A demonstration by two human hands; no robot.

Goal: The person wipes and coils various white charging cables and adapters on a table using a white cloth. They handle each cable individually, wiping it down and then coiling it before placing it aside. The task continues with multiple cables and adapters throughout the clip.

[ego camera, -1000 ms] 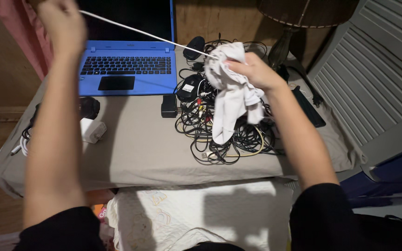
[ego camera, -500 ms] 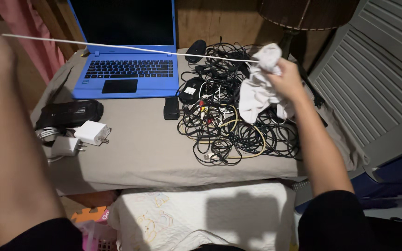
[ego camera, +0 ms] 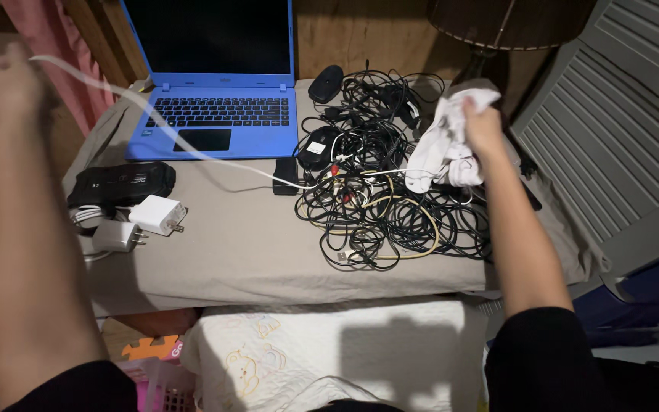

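Now the slack white cable (ego camera: 192,149) sags from the left hand's (ego camera: 5,76) closed grip; the right hand (ego camera: 482,126) clutches a crumpled white cloth (ego camera: 440,149).

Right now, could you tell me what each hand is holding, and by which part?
The left hand grips the white cable at one end. The right hand clutches the white cloth by its bunched top.
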